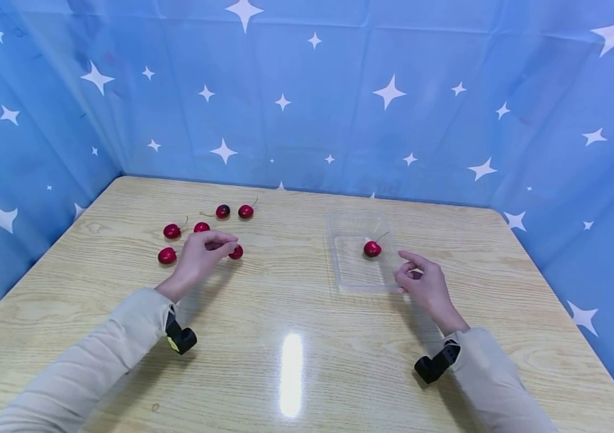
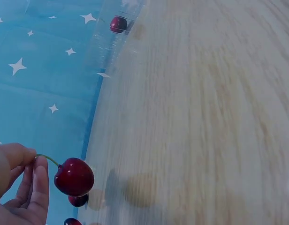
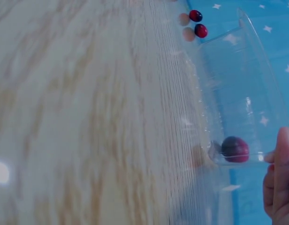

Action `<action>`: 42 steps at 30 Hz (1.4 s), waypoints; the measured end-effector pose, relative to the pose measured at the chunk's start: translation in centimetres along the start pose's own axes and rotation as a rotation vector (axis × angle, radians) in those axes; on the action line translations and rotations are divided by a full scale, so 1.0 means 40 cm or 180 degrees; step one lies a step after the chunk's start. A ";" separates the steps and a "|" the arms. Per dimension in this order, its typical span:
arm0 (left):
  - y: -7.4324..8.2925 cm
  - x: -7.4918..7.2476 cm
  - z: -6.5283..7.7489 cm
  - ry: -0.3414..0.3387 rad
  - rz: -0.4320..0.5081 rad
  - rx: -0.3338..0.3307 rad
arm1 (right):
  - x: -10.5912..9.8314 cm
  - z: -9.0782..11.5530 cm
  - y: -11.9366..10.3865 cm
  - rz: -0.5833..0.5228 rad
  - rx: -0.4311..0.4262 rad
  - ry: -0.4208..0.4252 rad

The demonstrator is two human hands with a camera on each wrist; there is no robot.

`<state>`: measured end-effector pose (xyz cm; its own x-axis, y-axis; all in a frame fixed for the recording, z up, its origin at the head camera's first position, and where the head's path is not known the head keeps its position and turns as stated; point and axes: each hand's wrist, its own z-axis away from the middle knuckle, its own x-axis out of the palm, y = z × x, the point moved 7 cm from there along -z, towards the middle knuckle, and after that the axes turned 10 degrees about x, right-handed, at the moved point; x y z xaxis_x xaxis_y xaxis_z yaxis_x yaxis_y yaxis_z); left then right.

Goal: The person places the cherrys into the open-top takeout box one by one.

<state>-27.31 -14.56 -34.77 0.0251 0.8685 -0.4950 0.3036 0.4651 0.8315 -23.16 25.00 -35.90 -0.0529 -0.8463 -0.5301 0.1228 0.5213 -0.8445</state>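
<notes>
My left hand (image 1: 201,255) pinches the thin green stem of a dark red cherry (image 2: 74,177) between thumb and fingertips. The fruit hangs just beyond the fingertips; whether it touches the table I cannot tell. At the right side of a clear plastic box (image 1: 347,279), my right hand (image 1: 426,285) grips the wall with thumb and fingers, partly hidden in the right wrist view. Inside this box lies one cherry (image 1: 372,249) with its stem up.
Several loose cherries lie around the left hand on the wooden table (image 1: 296,300), among them a cherry (image 1: 167,255) at the left and a cherry (image 1: 245,211) farther back. A blue star-patterned cloth (image 1: 307,120) stands behind the table and along its sides.
</notes>
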 end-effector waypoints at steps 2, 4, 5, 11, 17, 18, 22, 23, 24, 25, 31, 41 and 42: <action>0.005 0.007 -0.004 -0.0041 0.0070 0.0031 | 0.000 0.001 -0.001 -0.0009 0.0001 -0.0012; 0.013 0.014 -0.010 -0.0085 0.0139 0.0088 | 0.000 0.002 -0.003 -0.0015 -0.0006 -0.0019; 0.018 0.017 -0.013 -0.0105 0.0174 0.0126 | 0.000 0.002 -0.004 -0.0015 -0.0006 -0.0024; 0.048 0.041 -0.036 -0.0206 0.0313 0.0245 | -0.001 0.002 -0.003 0.0007 -0.0013 -0.0017; 0.080 0.080 -0.062 -0.0362 0.0383 0.0399 | -0.004 0.000 -0.001 0.0034 -0.0037 0.0009; 0.085 0.089 -0.066 -0.0391 0.0399 0.0463 | -0.004 0.000 -0.001 0.0032 -0.0042 0.0011; 0.101 0.138 -0.071 -0.0593 0.0503 0.0575 | -0.006 0.002 -0.002 0.0009 -0.0045 0.0022; 0.103 0.151 -0.070 -0.0646 0.0540 0.0552 | -0.006 0.002 -0.001 0.0000 -0.0041 0.0016; 0.106 0.164 -0.068 -0.0700 0.0573 0.0509 | -0.006 0.002 -0.001 -0.0008 -0.0037 0.0016; 0.109 0.175 -0.066 -0.0749 0.0600 0.0469 | -0.005 0.002 0.000 -0.0001 -0.0032 0.0011; 0.179 0.205 -0.054 -0.0941 0.0682 0.0387 | -0.001 -0.003 0.003 0.0026 -0.0035 0.0008; 0.255 0.233 -0.075 -0.1232 0.0474 0.0478 | 0.001 -0.003 0.005 0.0012 -0.0034 0.0006; 0.249 0.243 -0.083 -0.1252 0.0458 0.0478 | 0.000 -0.002 0.004 0.0013 -0.0036 0.0013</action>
<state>-27.19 -0.93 -30.46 0.4289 0.7778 -0.4593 0.4048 0.2891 0.8675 -23.24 25.10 -36.04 -0.0566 -0.8437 -0.5337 0.1119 0.5259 -0.8432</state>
